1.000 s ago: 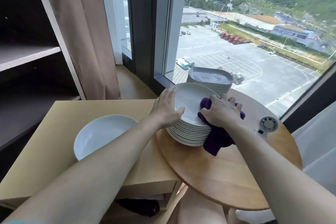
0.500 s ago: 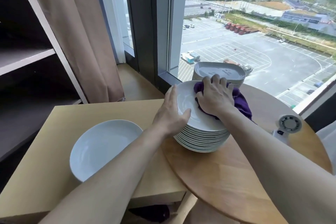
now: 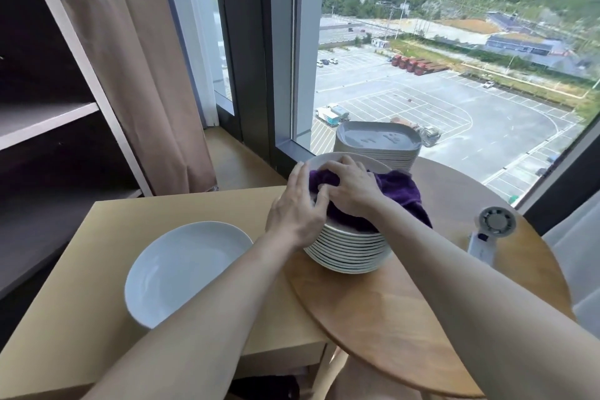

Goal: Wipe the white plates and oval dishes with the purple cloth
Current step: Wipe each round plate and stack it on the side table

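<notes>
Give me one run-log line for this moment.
phase: wiping | right hand: holds purple cloth on top plate | left hand: rests on its rim | oval dishes: stacked behind, untouched

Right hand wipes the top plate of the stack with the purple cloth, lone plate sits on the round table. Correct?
No. In the head view the lone plate sits on the rectangular table, left of the round table. Rest holds.
</notes>
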Tool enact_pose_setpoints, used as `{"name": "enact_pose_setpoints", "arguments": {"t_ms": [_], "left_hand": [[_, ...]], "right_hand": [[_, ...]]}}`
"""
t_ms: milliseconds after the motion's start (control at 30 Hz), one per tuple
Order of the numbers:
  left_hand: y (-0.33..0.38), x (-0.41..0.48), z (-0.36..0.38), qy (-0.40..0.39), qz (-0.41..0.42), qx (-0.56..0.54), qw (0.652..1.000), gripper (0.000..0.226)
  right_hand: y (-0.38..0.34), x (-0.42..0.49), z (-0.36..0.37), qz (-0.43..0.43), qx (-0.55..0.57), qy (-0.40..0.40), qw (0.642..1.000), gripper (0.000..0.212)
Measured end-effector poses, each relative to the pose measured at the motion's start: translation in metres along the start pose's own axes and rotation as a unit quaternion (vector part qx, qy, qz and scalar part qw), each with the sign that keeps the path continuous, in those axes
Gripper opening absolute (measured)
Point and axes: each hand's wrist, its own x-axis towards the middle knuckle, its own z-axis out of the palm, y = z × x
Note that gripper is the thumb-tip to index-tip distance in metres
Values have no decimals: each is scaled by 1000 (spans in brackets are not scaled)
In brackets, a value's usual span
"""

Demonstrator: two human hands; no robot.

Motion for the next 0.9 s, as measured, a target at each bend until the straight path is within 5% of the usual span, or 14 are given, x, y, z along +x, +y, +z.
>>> {"name": "enact_pose_setpoints", "arguments": {"t_ms": [333, 700, 900], "left_hand": [[5, -2, -8, -38, -16, 43, 998, 64], [1, 1, -6, -56, -22, -66, 996, 79], [-1, 0, -2, -38, -15, -84, 996, 80]], "right_hand": [[9, -40, -36, -14, -18, -113, 993, 40], [40, -35, -38, 77, -268, 18, 960, 47], [39, -3, -25, 62, -261, 60, 961, 58]]}}
